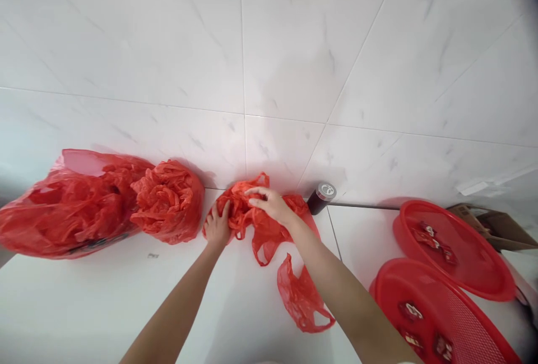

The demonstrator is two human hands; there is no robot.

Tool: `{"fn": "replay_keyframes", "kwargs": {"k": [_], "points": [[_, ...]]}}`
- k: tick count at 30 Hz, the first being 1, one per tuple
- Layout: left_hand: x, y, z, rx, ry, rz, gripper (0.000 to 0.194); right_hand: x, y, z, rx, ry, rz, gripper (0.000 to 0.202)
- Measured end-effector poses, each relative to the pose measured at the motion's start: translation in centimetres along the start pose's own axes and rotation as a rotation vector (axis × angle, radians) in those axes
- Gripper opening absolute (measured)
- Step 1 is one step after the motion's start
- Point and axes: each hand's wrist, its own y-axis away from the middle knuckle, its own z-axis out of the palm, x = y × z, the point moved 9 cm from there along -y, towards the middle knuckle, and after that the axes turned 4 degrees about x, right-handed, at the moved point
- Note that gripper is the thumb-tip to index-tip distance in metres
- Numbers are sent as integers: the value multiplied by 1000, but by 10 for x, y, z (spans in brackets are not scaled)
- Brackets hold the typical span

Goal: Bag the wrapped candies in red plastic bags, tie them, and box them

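A bundle of thin red plastic bags [239, 198] lies against the wall, between my two hands. My left hand [217, 226] grips the bundle's left side, its thumb on top and its fingers bent over the edge. Over the bundle's right part is my right hand [271, 204], with thumb and fingers apart and nothing visible between them. Below that hand a loose red carrier bag [269, 235] spreads across the white table. Another crumpled carrier bag [296, 294], its handle loop showing, lies nearer to me beside my right forearm.
A stuffed red bag [168, 201] and a larger one [71, 207] stand to the left. Right of the bundle is a dark cylinder [321, 197]. Two red plastic baskets [466, 240] [420, 274] holding small packets and a cardboard box [500, 224] are further right. The tiled wall [286, 139] bounds the table's back.
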Motion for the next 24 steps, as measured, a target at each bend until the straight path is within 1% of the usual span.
{"fn": "replay_keyframes", "kwargs": {"k": [2, 4, 5, 6, 7, 8, 9, 10, 11, 12, 13, 14, 15, 16, 17, 19, 20, 21, 22, 23, 24], "points": [[-7, -15, -13, 12, -17, -49, 70, -19, 11, -34, 115, -91, -25, 30], [-5, -18, -29, 4, -19, -69, 73, -31, 34, -69, 254, -199, -37, 36], [0, -13, -38, 8, 10, -58, 75, -33, 51, -82, 308, -239, -32, 40], [8, -2, -49, 20, 72, -29, 78, -32, 70, -88, 345, -257, -11, 43], [18, 13, -59, 26, 178, 15, 82, -29, 90, -90, 367, -255, 22, 45], [30, 33, -67, 18, 332, 68, 85, -24, 112, -85, 372, -242, 63, 46], [43, 57, -71, -35, 528, 120, 85, -19, 132, -74, 358, -223, 104, 45], [57, 83, -66, -173, 751, 150, 84, -14, 152, -58, 321, -201, 141, 44], [70, 113, -56, -363, 973, 133, 80, -9, 170, -39, 263, -181, 165, 42], [81, 143, -42, -555, 1154, 73, 73, -5, 186, -19, 186, -158, 180, 41], [87, 169, -28, -708, 1282, -27, 64, -1, 200, -1, 106, -126, 190, 42], [88, 191, -14, -797, 1360, -151, 56, 5, 214, 13, 45, -79, 195, 44], [83, 205, 0, -814, 1400, -283, 48, 12, 226, 19, 19, -19, 198, 46], [74, 214, 11, -773, 1417, -408, 43, 21, 237, 17, 39, 49, 201, 49], [61, 218, 19, -708, 1420, -513, 39, 32, 247, 8, 97, 128, 205, 51], [33, 221, 27, -594, 1392, -651, 39, 61, 268, -21, 255, 336, 245, 56], [19, 223, 28, -565, 1356, -684, 40, 79, 278, -35, 300, 473, 301, 60], [7, 225, 28, -557, 1298, -693, 41, 100, 288, -44, 303, 622, 386, 65], [-3, 226, 27, -566, 1220, -670, 42, 122, 297, -50, 264, 751, 479, 69], [-9, 227, 26, -578, 1128, -614, 41, 142, 304, -53, 213, 845, 558, 68], [-10, 224, 23, -586, 1029, -522, 40, 157, 310, -52, 162, 897, 616, 60]]}}
